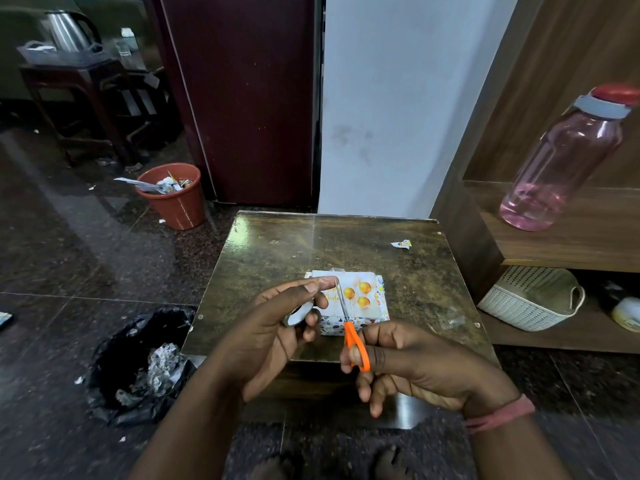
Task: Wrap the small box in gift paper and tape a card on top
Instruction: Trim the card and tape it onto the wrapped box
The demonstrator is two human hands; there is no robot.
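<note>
At the left of the frame I see a black bin bag (135, 365) on the floor holding crumpled paper, and above it, in the upper left, an orange-brown waste bin (176, 199) with scraps inside.

Moving toward the centre, my left hand (277, 327) is closed around a roll of clear tape (299, 315), the fingers curled under it and the thumb stretched out toward the right. A strip of tape (323, 279) runs from the roll along the thumb tip, roughly level across the frame.

Just right of that thumb tip, the blades of the orange-handled scissors (349, 327) cross the strip. The scissors' long axis runs nearly upright in the frame, tips toward the top and leaning slightly left, handles toward the bottom. My right hand (408, 365) grips the handles, fingers through the loops; I cannot tell how far the blades are parted.

Behind the two hands, in the middle of the frame, the wrapped box (356, 325) sits on the small brown table (415, 271), its patterned paper showing on the near side. A card (360, 292) with orange balloons lies flat on top of it, beyond my fingertips and partly hidden by the left thumb and the blades.

Further right a paper scrap (401, 244) lies near the table's far edge, and a pink water bottle (568, 157) stands on a wooden shelf (588, 244) at the right, with a white basket (530, 299) below.
</note>
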